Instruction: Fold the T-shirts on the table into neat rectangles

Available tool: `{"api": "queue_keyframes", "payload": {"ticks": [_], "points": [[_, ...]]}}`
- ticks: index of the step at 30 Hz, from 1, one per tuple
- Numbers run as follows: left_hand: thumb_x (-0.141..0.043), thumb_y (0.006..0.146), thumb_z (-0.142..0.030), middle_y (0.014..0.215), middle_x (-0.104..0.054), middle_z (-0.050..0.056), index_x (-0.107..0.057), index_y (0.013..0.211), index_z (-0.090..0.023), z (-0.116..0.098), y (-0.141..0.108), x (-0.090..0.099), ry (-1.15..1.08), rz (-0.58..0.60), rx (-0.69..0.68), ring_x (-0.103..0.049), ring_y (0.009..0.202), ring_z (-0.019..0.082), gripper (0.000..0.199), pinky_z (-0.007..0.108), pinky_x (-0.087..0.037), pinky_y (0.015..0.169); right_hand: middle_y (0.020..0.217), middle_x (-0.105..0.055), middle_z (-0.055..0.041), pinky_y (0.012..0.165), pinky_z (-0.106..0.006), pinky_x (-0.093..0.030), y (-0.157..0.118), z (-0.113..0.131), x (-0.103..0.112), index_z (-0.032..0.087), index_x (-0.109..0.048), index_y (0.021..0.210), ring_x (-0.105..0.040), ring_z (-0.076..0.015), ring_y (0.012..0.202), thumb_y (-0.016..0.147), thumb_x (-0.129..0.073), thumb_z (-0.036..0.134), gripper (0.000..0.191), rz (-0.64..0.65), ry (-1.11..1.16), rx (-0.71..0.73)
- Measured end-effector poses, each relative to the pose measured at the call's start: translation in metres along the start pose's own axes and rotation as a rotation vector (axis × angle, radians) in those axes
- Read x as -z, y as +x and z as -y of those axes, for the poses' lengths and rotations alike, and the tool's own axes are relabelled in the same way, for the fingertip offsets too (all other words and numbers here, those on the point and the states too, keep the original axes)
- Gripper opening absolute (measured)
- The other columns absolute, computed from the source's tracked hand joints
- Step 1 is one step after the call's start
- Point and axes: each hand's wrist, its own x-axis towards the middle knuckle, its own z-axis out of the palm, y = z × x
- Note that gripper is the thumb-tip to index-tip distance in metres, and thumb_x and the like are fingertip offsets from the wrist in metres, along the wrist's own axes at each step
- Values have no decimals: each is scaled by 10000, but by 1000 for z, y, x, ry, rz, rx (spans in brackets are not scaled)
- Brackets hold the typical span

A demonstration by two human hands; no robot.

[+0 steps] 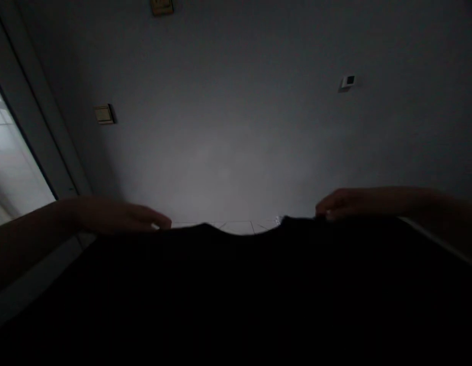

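Note:
A black garment, which looks like a shirt with a curved neckline, is spread wide and fills the lower part of the dim view. My left hand pinches its top edge left of the neckline. On the other side of the neckline, my right hand grips the same top edge, thumb and fingers pressed together. The fabric hangs down between and below both hands. Its lower parts are too dark to make out.
A grey wall stands ahead, bearing a switch plate at left and a small white device at right. A bright glass pane is at the far left. Pale floor tiles show beyond the neckline.

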Motion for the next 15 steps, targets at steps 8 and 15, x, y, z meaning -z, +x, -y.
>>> {"api": "queue_keyframes", "payload": {"ticks": [8,15], "points": [[-449,917,-430,971,-722,52,-662,986,-175,91,196,-49,173,-291,-11,-654,883,188,340,253,-496,776,713,-666,-26,607,-261,-402,182,-114,-12,184,-711,841,-561,-156,649,876,-515,528,398,-429,-274,47],[-457,960,-375,1092,-711,120,-618,1106,-183,149,305,-153,307,-382,165,-669,988,246,291,294,-474,803,810,-714,-28,605,-241,-324,290,-199,-100,241,-696,887,-625,-180,749,933,-526,391,231,-470,-462,-87]]}}
